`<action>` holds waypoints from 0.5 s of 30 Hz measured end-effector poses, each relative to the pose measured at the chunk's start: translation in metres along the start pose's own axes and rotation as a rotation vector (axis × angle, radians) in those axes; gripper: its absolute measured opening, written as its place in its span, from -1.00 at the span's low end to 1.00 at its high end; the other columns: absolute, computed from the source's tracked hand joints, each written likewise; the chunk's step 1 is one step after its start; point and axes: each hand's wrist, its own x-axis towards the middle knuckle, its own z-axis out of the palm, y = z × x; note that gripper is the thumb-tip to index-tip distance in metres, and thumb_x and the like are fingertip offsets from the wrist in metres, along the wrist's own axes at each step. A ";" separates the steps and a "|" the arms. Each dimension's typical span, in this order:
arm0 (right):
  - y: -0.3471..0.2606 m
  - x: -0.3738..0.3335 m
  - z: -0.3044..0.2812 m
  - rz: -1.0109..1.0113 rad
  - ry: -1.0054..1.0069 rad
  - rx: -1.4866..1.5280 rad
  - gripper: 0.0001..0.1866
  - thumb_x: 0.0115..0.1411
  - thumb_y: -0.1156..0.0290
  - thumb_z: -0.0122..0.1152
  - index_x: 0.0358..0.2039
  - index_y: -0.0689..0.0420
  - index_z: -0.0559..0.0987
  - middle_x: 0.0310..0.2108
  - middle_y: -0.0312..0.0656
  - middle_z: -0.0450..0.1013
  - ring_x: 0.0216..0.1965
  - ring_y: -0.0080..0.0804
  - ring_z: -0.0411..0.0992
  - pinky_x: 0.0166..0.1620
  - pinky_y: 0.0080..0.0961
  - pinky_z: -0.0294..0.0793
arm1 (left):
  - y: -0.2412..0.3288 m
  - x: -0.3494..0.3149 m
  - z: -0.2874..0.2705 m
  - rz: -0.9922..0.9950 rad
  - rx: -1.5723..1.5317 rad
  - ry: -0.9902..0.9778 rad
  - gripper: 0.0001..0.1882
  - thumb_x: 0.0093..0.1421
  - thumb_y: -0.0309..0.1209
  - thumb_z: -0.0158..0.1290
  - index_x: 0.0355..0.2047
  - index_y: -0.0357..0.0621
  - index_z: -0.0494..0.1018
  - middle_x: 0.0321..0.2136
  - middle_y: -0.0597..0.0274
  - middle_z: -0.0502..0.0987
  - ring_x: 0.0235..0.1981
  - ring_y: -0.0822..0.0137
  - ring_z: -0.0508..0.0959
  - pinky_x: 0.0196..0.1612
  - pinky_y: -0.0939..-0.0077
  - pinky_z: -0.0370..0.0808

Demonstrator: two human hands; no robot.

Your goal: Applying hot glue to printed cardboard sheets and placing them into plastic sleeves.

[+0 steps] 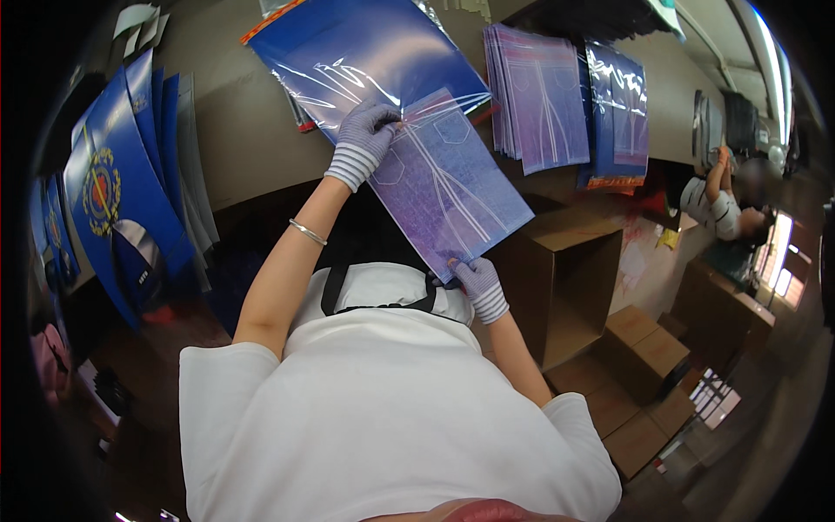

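A purple-blue printed sheet (451, 187) with a white trouser-line and pocket design slants in front of my body. My left hand (365, 139), in a grey-and-white striped glove, is closed at the sheet's upper left edge, thumb and fingertips pinched together. By its lower corner, my right hand (478, 285), gloved the same way, grips the sheet between thumb and fingers. Behind its far end lies a shiny blue pack in a clear plastic sleeve (348, 56) with an orange strip along one edge. Whether the sheet's far end lies inside the sleeve, I cannot tell.
Right of the sleeve lie a stack of similar printed sheets (537, 96) and a clear-wrapped blue pack (616, 113). Large blue printed sheets (122, 187) overhang the table's left. Below right stand an open cardboard box (570, 287) and closed boxes (639, 339). Another person (718, 202) is at the far right.
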 end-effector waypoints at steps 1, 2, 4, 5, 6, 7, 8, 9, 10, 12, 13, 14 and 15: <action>-0.009 0.005 -0.002 -0.042 -0.040 0.000 -0.74 0.19 0.37 0.01 -0.30 0.34 0.51 -0.56 -0.11 0.51 -0.52 -0.48 0.49 -0.44 -0.62 0.46 | 0.002 -0.002 -0.004 0.047 -0.010 -0.012 -0.87 -0.07 -0.56 0.13 -0.43 -0.23 0.51 -0.45 0.17 0.45 -0.37 0.26 0.47 -0.27 0.50 0.45; -0.020 0.011 -0.003 -0.057 -0.067 -0.117 -0.72 0.18 0.37 0.02 -0.26 0.35 0.50 -0.53 -0.10 0.51 -0.54 -0.47 0.47 -0.44 -0.61 0.46 | 0.005 -0.003 -0.006 0.000 0.038 -0.053 -0.84 -0.10 -0.57 0.16 -0.43 -0.22 0.51 -0.45 0.18 0.43 -0.34 0.25 0.47 -0.25 0.49 0.46; -0.040 0.036 0.006 -0.058 -0.051 -0.244 -0.68 0.18 0.33 0.02 -0.18 0.32 0.50 -0.54 -0.13 0.50 -0.58 -0.50 0.45 -0.48 -0.65 0.42 | 0.009 -0.012 -0.011 0.044 -0.002 -0.058 -0.85 -0.08 -0.59 0.14 -0.43 -0.25 0.49 -0.43 0.19 0.42 -0.35 0.29 0.45 -0.25 0.51 0.44; -0.054 0.055 0.009 -0.158 -0.135 -0.269 -0.67 0.18 0.28 0.02 -0.18 0.27 0.51 -0.57 -0.18 0.49 -0.61 -0.56 0.42 -0.53 -0.70 0.36 | 0.011 -0.017 -0.013 0.031 -0.033 -0.099 -0.86 -0.06 -0.61 0.13 -0.42 -0.28 0.48 -0.42 0.20 0.41 -0.37 0.32 0.44 -0.25 0.54 0.42; -0.068 0.078 0.015 -0.250 -0.240 -0.265 -0.71 0.17 0.26 0.02 -0.26 0.24 0.52 -0.59 -0.22 0.48 -0.64 -0.59 0.39 -0.56 -0.73 0.31 | 0.012 -0.023 -0.018 0.064 0.031 -0.127 -0.85 -0.07 -0.60 0.12 -0.42 -0.28 0.47 -0.40 0.18 0.41 -0.29 0.27 0.43 -0.18 0.50 0.40; -0.080 0.109 0.025 -0.258 -0.278 -0.303 -0.75 0.16 0.28 0.05 -0.35 0.24 0.51 -0.56 -0.22 0.47 -0.61 -0.57 0.40 -0.54 -0.71 0.33 | 0.012 -0.027 -0.021 0.055 0.034 -0.120 -0.85 -0.07 -0.60 0.12 -0.42 -0.28 0.47 -0.40 0.18 0.41 -0.29 0.27 0.43 -0.18 0.50 0.40; -0.086 0.141 0.043 -0.342 -0.364 -0.131 -0.73 0.17 0.30 0.06 -0.32 0.30 0.47 -0.56 -0.19 0.47 -0.62 -0.54 0.43 -0.55 -0.64 0.39 | 0.011 -0.032 -0.025 0.086 0.073 -0.117 -0.86 -0.06 -0.60 0.12 -0.42 -0.27 0.47 -0.40 0.17 0.41 -0.27 0.24 0.42 -0.16 0.47 0.39; -0.091 0.168 0.054 -0.307 -0.460 0.011 -0.75 0.13 0.35 0.12 -0.31 0.31 0.46 -0.45 -0.14 0.48 -0.52 -0.53 0.44 -0.46 -0.60 0.43 | 0.008 -0.036 -0.027 0.145 0.111 -0.097 -0.87 -0.06 -0.59 0.11 -0.43 -0.27 0.47 -0.39 0.16 0.42 -0.25 0.21 0.42 -0.13 0.45 0.38; -0.093 0.196 0.070 -0.335 -0.437 0.061 -0.76 0.08 0.42 0.16 -0.29 0.31 0.45 -0.42 -0.11 0.47 -0.43 -0.48 0.45 -0.39 -0.54 0.45 | 0.004 -0.037 -0.031 0.094 0.083 -0.130 -0.87 -0.04 -0.57 0.09 -0.42 -0.25 0.46 -0.36 0.15 0.43 -0.23 0.19 0.42 -0.11 0.41 0.37; -0.097 0.245 0.084 -0.733 -0.421 -1.090 -0.68 0.02 0.36 0.23 -0.25 0.27 0.44 -0.40 -0.13 0.47 -0.37 -0.42 0.44 -0.29 -0.52 0.44 | -0.011 -0.041 -0.037 0.035 0.111 -0.148 -0.87 -0.04 -0.57 0.08 -0.41 -0.25 0.46 -0.35 0.14 0.44 -0.22 0.19 0.42 -0.10 0.40 0.37; -0.091 0.259 0.084 -0.605 -0.494 -1.064 -0.62 -0.01 0.26 0.26 -0.24 0.21 0.45 -0.35 -0.11 0.47 -0.29 -0.37 0.43 -0.18 -0.51 0.39 | -0.020 -0.042 -0.040 0.034 0.120 -0.150 -0.87 -0.03 -0.57 0.08 -0.41 -0.24 0.45 -0.33 0.14 0.45 -0.21 0.18 0.42 -0.10 0.39 0.37; -0.085 0.272 0.085 -0.471 -0.619 -0.869 -0.56 -0.05 0.17 0.29 -0.22 0.15 0.45 -0.29 -0.09 0.46 -0.22 -0.32 0.41 -0.07 -0.49 0.34 | -0.032 -0.041 -0.042 -0.008 0.119 -0.196 -0.87 -0.02 -0.55 0.07 -0.39 -0.25 0.44 -0.30 0.12 0.46 -0.19 0.17 0.43 -0.08 0.39 0.36; -0.075 0.282 0.088 -0.378 -0.605 -0.882 -0.56 -0.05 0.17 0.29 -0.22 0.15 0.45 -0.29 -0.09 0.46 -0.22 -0.32 0.41 -0.07 -0.49 0.34 | -0.044 -0.044 -0.040 0.006 0.070 -0.113 -0.90 -0.06 -0.53 0.07 -0.46 -0.16 0.46 -0.40 0.09 0.47 -0.27 0.07 0.45 -0.13 0.35 0.37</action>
